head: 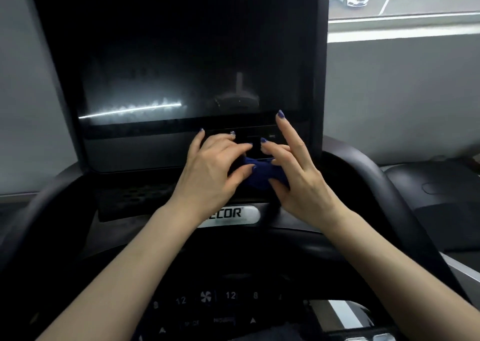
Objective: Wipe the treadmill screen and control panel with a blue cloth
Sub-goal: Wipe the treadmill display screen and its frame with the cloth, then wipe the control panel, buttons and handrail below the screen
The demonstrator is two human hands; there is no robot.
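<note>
Control panel nearest, both hands beyond bunched around blue cloth beneath dark screen.

**Dim console, daylight from the upper right**

The scene is dim overall. Daylight enters through the window up and right of the two hands, washing the sill pale and slightly overexposed. The dark screen above the grip reflects a thin bright streak of glare up and left of the hands, with hazy smearing round it. The left hand and right hand are evenly lit, their fingertips softly blurred. The blue cloth between them sits in shadow, nearly black. The control panel below the grip is murky, its markings faint. Straight edges bow towards the frame's borders.
</note>
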